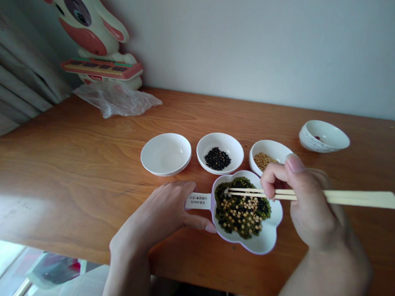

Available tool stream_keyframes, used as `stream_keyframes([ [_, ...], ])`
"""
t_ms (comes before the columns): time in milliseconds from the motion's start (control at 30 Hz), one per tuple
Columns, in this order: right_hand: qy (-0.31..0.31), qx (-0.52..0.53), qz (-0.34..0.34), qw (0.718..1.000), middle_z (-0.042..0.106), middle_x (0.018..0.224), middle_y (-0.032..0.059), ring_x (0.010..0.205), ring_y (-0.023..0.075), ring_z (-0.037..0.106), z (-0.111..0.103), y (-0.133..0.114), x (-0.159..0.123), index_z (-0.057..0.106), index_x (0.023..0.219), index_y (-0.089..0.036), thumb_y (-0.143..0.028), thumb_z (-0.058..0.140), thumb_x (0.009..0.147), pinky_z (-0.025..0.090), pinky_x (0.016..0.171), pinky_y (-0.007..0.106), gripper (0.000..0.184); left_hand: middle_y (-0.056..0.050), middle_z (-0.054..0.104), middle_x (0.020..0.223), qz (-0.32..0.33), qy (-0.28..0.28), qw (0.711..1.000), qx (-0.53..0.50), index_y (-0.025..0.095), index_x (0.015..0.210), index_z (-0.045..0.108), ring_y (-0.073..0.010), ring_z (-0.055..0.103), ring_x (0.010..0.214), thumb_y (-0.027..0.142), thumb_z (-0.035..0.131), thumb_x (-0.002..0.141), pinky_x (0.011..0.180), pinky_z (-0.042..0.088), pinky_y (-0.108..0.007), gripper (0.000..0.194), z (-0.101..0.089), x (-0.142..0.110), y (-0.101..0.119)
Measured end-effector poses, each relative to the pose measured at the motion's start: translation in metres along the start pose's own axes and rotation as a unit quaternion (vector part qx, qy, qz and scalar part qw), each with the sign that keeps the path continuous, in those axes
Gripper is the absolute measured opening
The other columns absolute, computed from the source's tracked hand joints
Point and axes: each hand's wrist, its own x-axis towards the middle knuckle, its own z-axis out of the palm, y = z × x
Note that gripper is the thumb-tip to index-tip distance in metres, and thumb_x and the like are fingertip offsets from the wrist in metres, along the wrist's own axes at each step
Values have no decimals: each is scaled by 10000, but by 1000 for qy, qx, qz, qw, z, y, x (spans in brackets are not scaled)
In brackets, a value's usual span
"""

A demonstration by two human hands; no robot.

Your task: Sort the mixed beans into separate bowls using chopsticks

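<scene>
My left hand (170,208) grips the labelled handle of a flower-shaped dish (268,240), white inside with a purple rim. In the dish lie mixed beans (242,211): small green, black and tan ones. My right hand (314,214) is closed around a pair of pale chopsticks (362,198). Their tips are close together over the dish's left part, at a small pale piece whose kind I cannot make out. Behind the dish are a white bowl of black beans (217,159) and a bowl of tan beans (264,160), partly hidden by my right hand.
A white bowl (166,154) with nothing visible inside stands left of the black beans. Another bowl (324,137), tilted, holds something small and dark red at the back right. A cow-shaped toy keyboard (102,68) and a clear plastic bag (119,102) are at the back left.
</scene>
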Motion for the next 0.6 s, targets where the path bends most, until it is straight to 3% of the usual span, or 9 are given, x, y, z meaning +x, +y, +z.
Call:
stream_keyframes([
  [600, 15, -10, 3, 1000, 458, 593, -10, 585, 159, 415, 0, 4, 0, 512, 649, -219, -595, 321, 1101, 259, 622, 363, 618, -25, 736, 905, -2, 5, 1000, 5, 246, 872, 648, -248, 647, 775, 831, 755, 715, 661, 378, -337, 615, 2, 3, -2],
])
